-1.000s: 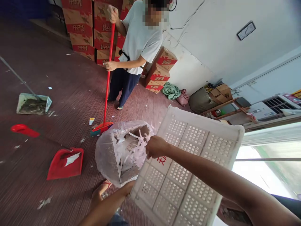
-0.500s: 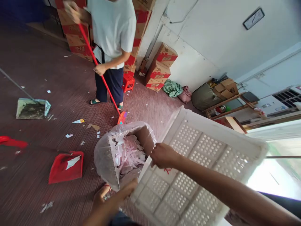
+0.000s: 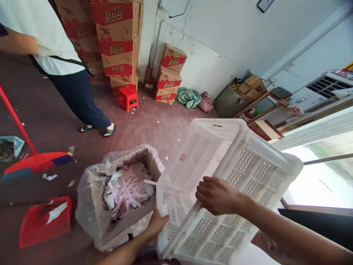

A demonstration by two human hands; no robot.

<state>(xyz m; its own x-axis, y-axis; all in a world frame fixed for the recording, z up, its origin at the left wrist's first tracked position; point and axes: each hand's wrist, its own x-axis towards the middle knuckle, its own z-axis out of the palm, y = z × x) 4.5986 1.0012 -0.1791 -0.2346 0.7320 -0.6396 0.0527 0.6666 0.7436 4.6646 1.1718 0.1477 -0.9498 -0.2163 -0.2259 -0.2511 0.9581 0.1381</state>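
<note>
A white perforated plastic crate [image 3: 248, 173] is tilted on its side, its open mouth turned toward the left. My right hand [image 3: 216, 195] is wrapped round the crate's long near rim. At the crate's lower left corner is my left hand [image 3: 158, 223], gripping the edge, with its fingers partly hidden. Left of the crate stands a cardboard box lined with clear plastic film [image 3: 91, 206], holding pale pink and white paper strips [image 3: 129, 187]. One loose strip [image 3: 150, 182] bridges the box and the crate's rim.
A person [image 3: 74, 84] at the left stands by a red-handled broom [image 3: 35, 160]. A red dustpan [image 3: 45, 224] with a paper scrap lies on the floor. Red stool [image 3: 128, 97], stacked cartons [image 3: 116, 48], smaller carton stack [image 3: 169, 77] and green sack [image 3: 189, 97] line the wall. Scraps litter the floor.
The crate has turned so its inside shows, its mouth beside the box. My view has shifted right. The other person has stepped and swept the broom leftward.
</note>
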